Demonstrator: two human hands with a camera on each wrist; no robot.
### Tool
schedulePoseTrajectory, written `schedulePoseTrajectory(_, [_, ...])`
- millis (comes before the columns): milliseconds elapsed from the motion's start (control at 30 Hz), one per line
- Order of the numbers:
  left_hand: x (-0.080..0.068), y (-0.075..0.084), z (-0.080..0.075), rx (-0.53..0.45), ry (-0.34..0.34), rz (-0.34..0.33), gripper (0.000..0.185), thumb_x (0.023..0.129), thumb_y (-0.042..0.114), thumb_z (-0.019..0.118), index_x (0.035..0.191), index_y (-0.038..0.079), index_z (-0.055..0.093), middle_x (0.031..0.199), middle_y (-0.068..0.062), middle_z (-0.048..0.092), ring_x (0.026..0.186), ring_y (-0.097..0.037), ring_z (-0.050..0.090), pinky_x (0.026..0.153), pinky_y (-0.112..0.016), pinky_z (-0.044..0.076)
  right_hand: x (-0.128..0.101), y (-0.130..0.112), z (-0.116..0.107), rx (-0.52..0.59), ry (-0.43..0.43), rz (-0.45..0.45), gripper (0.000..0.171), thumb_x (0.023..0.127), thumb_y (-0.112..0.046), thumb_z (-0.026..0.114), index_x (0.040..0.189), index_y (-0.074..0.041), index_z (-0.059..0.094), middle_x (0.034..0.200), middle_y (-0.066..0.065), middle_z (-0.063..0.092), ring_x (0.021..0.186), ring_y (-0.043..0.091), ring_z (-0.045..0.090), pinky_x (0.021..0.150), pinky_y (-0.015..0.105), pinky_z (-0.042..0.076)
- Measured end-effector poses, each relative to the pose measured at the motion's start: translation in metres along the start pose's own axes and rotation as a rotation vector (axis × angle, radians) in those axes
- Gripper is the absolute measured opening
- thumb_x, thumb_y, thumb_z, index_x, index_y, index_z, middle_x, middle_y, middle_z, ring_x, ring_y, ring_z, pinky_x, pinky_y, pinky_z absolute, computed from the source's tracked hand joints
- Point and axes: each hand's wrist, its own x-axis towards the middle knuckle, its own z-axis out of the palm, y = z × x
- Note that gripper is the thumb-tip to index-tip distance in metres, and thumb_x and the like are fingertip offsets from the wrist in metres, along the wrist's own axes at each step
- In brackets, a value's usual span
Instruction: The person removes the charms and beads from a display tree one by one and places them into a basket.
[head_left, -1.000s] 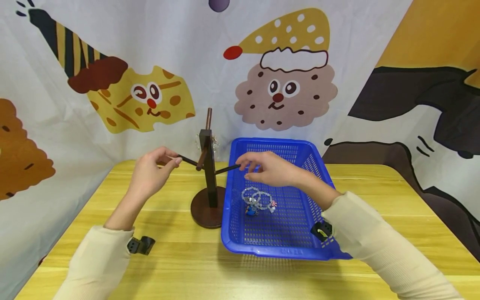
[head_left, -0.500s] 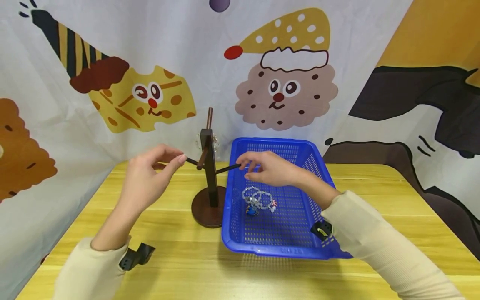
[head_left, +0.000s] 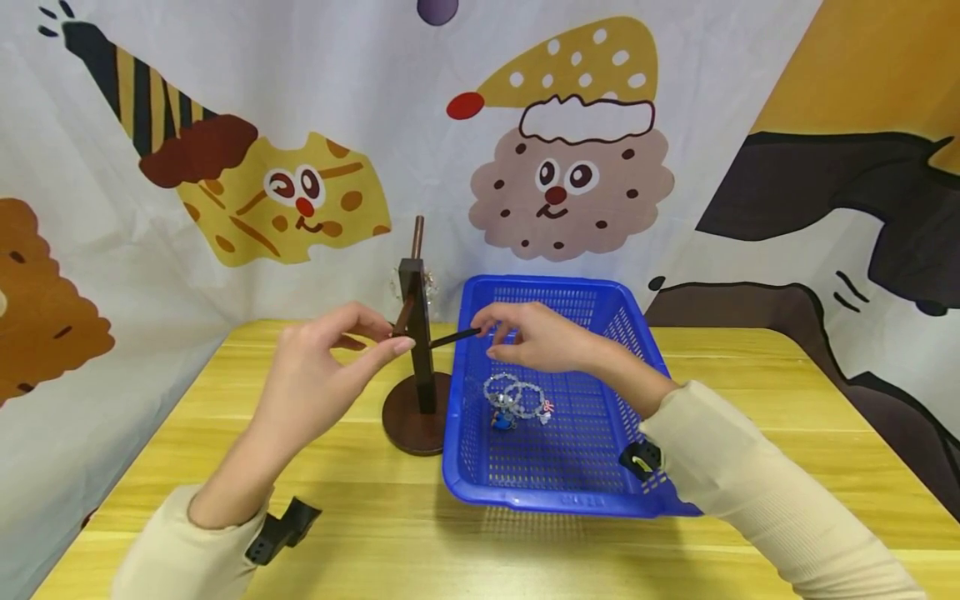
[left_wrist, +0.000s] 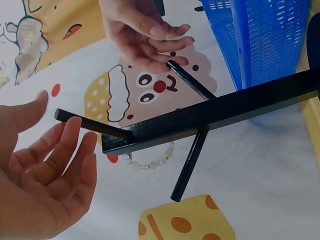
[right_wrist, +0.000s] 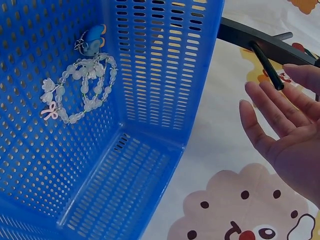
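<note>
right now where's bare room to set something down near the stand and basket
Free: the table left of the stand, under the left hand; the front strip before the basket; the basket's near floor, in front of the bracelets. Crowded: around the stand's pegs, where the right hand also reaches.

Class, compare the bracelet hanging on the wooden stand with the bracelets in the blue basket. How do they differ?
The bracelet on the stand hangs from a peg as a single strand; the bracelets in the basket lie flat in an overlapping cluster. The hung one shows only pale beads; the basket ones carry a blue charm and a pink bow. Both are pale, translucent beads.
</note>
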Motion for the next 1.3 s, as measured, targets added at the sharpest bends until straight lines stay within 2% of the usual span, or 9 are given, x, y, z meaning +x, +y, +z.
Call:
schedulePoseTrajectory(400, [-0.001, 0.004, 0.000, 0.026, 0.012, -0.002, 0.007, 0.078, 0.007, 0.072, 0.079, 0.006, 0.065, 0.073, -0.001, 0.066, 0.067, -0.016, 0.062, 0.065, -0.036, 0.052, 0.000, -0.002, 0.001, 0.003, 0.004, 0.000, 0.031, 0.086, -0.004, 0.061, 0.116, -0.003, 0.056, 0.106, 0.006, 0.062, 0.086, 0.016, 0.060, 0.070, 0.025, 0.049])
schedulePoseTrajectory(633, [-0.003, -0.002, -0.006, 0.061, 0.049, 0.023, 0.005, 0.079, 0.004, 0.071, 0.080, 0.007, 0.066, 0.074, -0.001, 0.067, 0.067, -0.018, 0.064, 0.058, -0.034, 0.051, -0.004, -0.006, 0.002, 0.011, -0.015, -0.012, 0.028, 0.086, -0.005, 0.061, 0.114, -0.004, 0.056, 0.104, 0.005, 0.062, 0.083, 0.016, 0.061, 0.069, 0.025, 0.049])
schedulePoseTrajectory(1000, [-0.002, -0.014, -0.015, 0.086, 0.068, -0.043, 0.004, 0.082, 0.005, 0.068, 0.082, 0.002, 0.066, 0.077, -0.008, 0.067, 0.069, -0.026, 0.065, 0.061, -0.043, 0.052, -0.006, -0.014, 0.006, 0.029, -0.061, -0.057, 0.026, 0.088, -0.006, 0.059, 0.114, -0.004, 0.056, 0.104, 0.005, 0.062, 0.089, 0.015, 0.060, 0.073, 0.023, 0.049])
schedulePoseTrajectory(1300, [-0.002, -0.019, -0.018, 0.078, 0.087, -0.106, 0.005, 0.083, 0.005, 0.066, 0.085, 0.001, 0.067, 0.080, -0.012, 0.067, 0.072, -0.029, 0.064, 0.067, -0.046, 0.051, -0.007, -0.021, 0.011, 0.028, -0.075, -0.108, 0.028, 0.088, -0.006, 0.058, 0.115, 0.000, 0.055, 0.105, 0.011, 0.062, 0.088, 0.014, 0.060, 0.074, 0.022, 0.049])
